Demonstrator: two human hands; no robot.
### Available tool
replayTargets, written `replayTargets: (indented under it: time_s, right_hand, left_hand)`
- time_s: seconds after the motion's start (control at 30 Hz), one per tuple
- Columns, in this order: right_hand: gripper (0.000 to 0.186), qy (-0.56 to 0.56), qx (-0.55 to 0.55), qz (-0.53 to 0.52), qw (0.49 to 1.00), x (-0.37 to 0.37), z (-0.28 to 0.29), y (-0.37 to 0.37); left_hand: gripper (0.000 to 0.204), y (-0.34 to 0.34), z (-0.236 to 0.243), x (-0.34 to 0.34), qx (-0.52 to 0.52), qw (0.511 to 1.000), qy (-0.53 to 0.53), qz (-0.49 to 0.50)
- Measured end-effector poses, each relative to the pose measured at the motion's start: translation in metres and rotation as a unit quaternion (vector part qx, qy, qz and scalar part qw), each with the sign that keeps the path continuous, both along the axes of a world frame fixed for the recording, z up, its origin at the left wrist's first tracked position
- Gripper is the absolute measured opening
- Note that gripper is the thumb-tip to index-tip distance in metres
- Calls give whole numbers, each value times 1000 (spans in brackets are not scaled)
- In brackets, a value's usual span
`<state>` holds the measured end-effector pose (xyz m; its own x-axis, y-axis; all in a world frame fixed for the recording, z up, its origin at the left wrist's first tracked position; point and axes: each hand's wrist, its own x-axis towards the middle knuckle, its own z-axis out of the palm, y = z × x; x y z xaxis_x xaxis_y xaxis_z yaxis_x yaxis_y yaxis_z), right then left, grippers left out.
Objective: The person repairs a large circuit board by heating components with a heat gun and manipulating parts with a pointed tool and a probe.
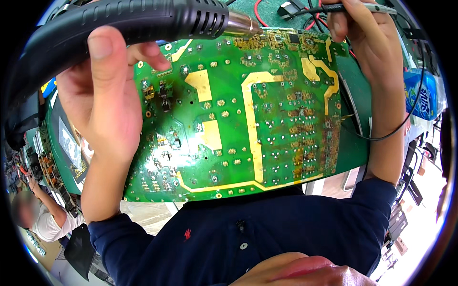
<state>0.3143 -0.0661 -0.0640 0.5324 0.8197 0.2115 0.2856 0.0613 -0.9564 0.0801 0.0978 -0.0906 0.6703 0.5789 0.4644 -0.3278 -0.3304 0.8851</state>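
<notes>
My left hand [112,90] is closed around the black handle of a hot air gun [157,19], its thumb across the near side. The gun's metal nozzle [242,24] points right, over the far edge of a large green circuit board [234,133]. Small chips and gold pads crowd that edge. At the far right, my right hand [369,35] pinches a slim dark pen-like tool [334,8]; its exact kind is unclear. The tool's left end reaches toward the board's far right corner. Between the two hands, the board lies on a green mat [358,107].
Red and black leads [315,19] lie beyond the board. A black cable [396,131] loops past my right forearm. On the right stands a blue package [422,95]. Another person [47,217] sits at the far left beside cluttered benches.
</notes>
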Motion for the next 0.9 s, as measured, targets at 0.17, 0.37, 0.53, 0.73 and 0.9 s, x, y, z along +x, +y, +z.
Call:
replayTargets:
  time_s: [0.17,0.37,0.53,0.73,0.9]
  right_hand:
    - [35,-33,27,-42,998,1,-12,-1]
    - [32,-31,-39,25,998,14,-16,-19]
    - [31,-105,-74,65,990,13,-11,-24]
    - [30,-131,-60,105,984,14,-10,-26]
    - [30,-149,-62,112,980,16,-10,-27]
  left_hand:
    - [55,1,7,-1,19,997,62,32]
    - [62,0,4,-5,-35,998,44,16]
    - [67,8,5,-11,-32,999,39,-10]
    - [66,5,7,-12,-14,998,64,14]
    - [65,11,7,-16,0,998,61,-20]
